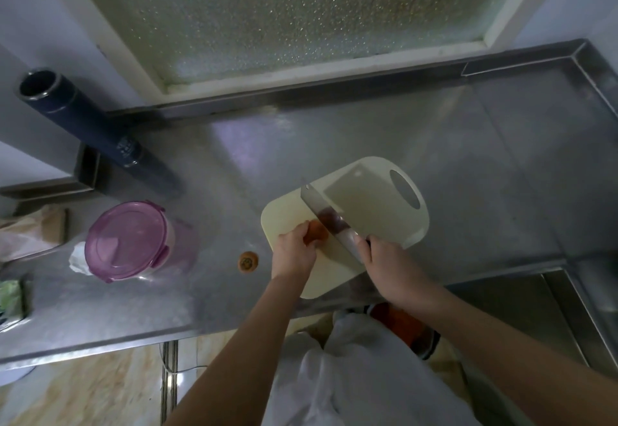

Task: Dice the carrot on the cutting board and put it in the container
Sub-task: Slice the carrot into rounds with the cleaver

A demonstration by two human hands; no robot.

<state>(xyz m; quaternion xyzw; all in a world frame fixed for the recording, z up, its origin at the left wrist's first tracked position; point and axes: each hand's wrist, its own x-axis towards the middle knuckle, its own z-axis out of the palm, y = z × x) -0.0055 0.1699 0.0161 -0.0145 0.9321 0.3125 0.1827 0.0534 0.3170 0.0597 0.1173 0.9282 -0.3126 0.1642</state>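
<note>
An orange carrot point(316, 232) lies on the cream cutting board point(374, 201), partly hidden under my left hand point(294, 251), whose fingers curl over it and hold it down. My right hand point(384, 260) grips the handle of a cleaver point(329, 216). The wide blade stands across the board right beside the carrot, at its right end. A cut-off carrot end point(247, 261) sits on the steel counter left of the board. The round container point(128, 240) with a purple lid stands further left, its lid on.
A dark cylinder point(80, 121) leans at the back left. Bags and a green packet point(11, 295) lie at the left edge. A sink point(535, 308) opens at the right front. The steel counter's point(468, 144) raised rim runs along the window.
</note>
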